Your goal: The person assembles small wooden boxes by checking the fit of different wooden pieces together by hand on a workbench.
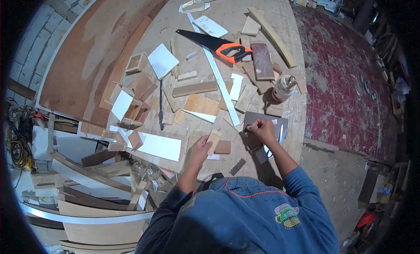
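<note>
My left hand [202, 148] grips a small pale wooden block [214, 138] and holds it upright over the workbench [227, 18]. My right hand [261, 129] is closed with its fingers pinched on a grey sheet [280, 121] lying flat on the bench; what it pinches is too small to tell. A brown wood piece [223, 147] lies right beside the block. My blue sleeves and shirt fill the lower frame.
A handsaw with orange handle [218, 46] lies further up the bench among several wood offcuts and white panels [162, 60]. A glue bottle [283, 88] stands near the right edge. Curved wood strips [96, 166] pile up at left. A red floor [345, 79] runs at right.
</note>
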The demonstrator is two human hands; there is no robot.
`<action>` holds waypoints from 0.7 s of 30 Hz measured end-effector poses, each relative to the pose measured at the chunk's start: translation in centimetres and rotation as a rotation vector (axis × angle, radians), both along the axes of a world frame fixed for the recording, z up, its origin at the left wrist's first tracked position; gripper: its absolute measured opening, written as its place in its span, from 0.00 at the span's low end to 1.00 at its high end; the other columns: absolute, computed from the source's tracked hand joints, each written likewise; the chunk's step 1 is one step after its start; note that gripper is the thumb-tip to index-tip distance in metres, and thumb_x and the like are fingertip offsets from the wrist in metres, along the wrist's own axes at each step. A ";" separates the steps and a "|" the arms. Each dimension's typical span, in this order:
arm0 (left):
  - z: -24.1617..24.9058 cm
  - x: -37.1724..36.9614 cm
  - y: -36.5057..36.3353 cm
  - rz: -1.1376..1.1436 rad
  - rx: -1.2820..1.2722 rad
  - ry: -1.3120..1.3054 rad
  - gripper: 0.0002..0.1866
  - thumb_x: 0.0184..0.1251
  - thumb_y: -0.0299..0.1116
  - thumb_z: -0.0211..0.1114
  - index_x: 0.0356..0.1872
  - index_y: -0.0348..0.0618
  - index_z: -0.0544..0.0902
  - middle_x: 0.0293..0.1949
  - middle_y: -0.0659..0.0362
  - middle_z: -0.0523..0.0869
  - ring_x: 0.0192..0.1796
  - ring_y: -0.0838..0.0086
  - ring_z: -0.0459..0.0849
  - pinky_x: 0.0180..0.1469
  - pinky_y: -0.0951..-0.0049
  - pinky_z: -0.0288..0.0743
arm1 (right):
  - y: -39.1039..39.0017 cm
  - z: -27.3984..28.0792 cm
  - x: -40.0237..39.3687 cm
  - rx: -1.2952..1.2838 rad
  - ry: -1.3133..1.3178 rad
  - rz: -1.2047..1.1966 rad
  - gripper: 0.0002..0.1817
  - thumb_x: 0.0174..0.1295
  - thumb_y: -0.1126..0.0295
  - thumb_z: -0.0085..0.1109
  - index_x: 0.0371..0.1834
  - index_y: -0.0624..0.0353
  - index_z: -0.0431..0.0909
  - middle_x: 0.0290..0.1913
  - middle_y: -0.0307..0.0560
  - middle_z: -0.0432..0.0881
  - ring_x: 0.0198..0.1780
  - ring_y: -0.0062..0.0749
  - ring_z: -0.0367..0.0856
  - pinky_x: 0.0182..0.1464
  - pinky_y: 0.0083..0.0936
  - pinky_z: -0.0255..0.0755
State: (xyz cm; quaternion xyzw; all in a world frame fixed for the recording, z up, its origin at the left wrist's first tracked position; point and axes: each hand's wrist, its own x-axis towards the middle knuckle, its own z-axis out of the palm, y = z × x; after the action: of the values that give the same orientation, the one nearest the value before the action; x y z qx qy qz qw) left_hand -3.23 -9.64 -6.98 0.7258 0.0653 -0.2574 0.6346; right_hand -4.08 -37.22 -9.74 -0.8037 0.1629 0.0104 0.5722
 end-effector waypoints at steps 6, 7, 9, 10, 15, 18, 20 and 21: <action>-0.9 1.0 0.1 0.057 -0.021 -0.133 0.20 0.57 0.24 0.61 0.53 0.33 0.74 0.47 0.54 0.82 0.49 0.75 0.79 0.54 0.76 0.70 | -1.0 2.2 5.8 -0.753 -0.275 0.229 0.13 0.46 0.71 0.63 0.38 0.53 0.78 0.45 0.48 0.77 0.46 0.40 0.75 0.43 0.34 0.70; -1.8 1.3 0.5 0.068 -0.024 -0.140 0.20 0.57 0.24 0.61 0.53 0.33 0.74 0.47 0.54 0.82 0.49 0.75 0.79 0.54 0.76 0.70 | -0.9 2.3 6.7 -0.926 -0.346 0.300 0.18 0.49 0.74 0.58 0.46 0.51 0.77 0.52 0.49 0.75 0.54 0.43 0.73 0.49 0.37 0.70; -2.8 2.0 1.1 0.069 -0.022 -0.192 0.22 0.55 0.24 0.63 0.53 0.33 0.74 0.48 0.53 0.81 0.51 0.73 0.79 0.55 0.75 0.69 | -1.4 1.5 8.5 -1.009 -0.327 0.400 0.22 0.53 0.75 0.51 0.54 0.51 0.73 0.58 0.47 0.71 0.61 0.45 0.66 0.57 0.42 0.65; -3.0 2.4 1.3 0.079 -0.023 -0.192 0.22 0.55 0.24 0.63 0.53 0.33 0.74 0.48 0.53 0.81 0.51 0.73 0.79 0.55 0.75 0.69 | -1.8 1.2 9.6 -1.078 -0.378 0.438 0.21 0.54 0.73 0.50 0.54 0.51 0.73 0.59 0.45 0.70 0.61 0.43 0.66 0.58 0.43 0.63; -3.7 4.0 3.1 0.080 0.190 -0.343 0.26 0.51 0.26 0.65 0.55 0.34 0.73 0.51 0.52 0.80 0.53 0.69 0.79 0.57 0.72 0.69 | -2.7 2.0 12.8 -1.220 -0.408 0.632 0.18 0.56 0.70 0.47 0.52 0.50 0.74 0.54 0.41 0.74 0.61 0.38 0.66 0.61 0.44 0.59; -3.6 4.6 3.2 0.104 0.244 -0.374 0.27 0.51 0.28 0.65 0.56 0.36 0.72 0.50 0.52 0.80 0.52 0.69 0.79 0.57 0.73 0.69 | -2.7 2.1 13.8 -1.208 -0.406 0.694 0.15 0.54 0.71 0.49 0.46 0.49 0.77 0.51 0.40 0.75 0.60 0.36 0.67 0.62 0.42 0.58; -2.7 5.1 2.8 0.112 0.234 -0.351 0.27 0.51 0.28 0.64 0.56 0.38 0.73 0.49 0.52 0.81 0.52 0.69 0.80 0.56 0.72 0.70 | -3.4 2.3 14.2 -1.084 -0.577 0.738 0.14 0.52 0.71 0.51 0.43 0.51 0.77 0.43 0.42 0.79 0.52 0.39 0.75 0.56 0.38 0.65; -2.9 5.6 2.8 0.112 0.232 -0.348 0.27 0.51 0.28 0.64 0.56 0.38 0.73 0.49 0.52 0.81 0.52 0.69 0.80 0.56 0.72 0.70 | -3.3 3.1 14.0 -1.085 -0.574 0.741 0.14 0.52 0.71 0.51 0.43 0.51 0.77 0.43 0.42 0.79 0.52 0.39 0.75 0.56 0.38 0.65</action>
State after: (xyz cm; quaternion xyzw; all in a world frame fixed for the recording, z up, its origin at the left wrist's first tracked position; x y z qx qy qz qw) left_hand 2.33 -6.79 -9.84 0.8227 0.0244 -0.0834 0.5618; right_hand 9.88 -40.51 -6.65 -0.9484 -0.2954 -0.0905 0.0711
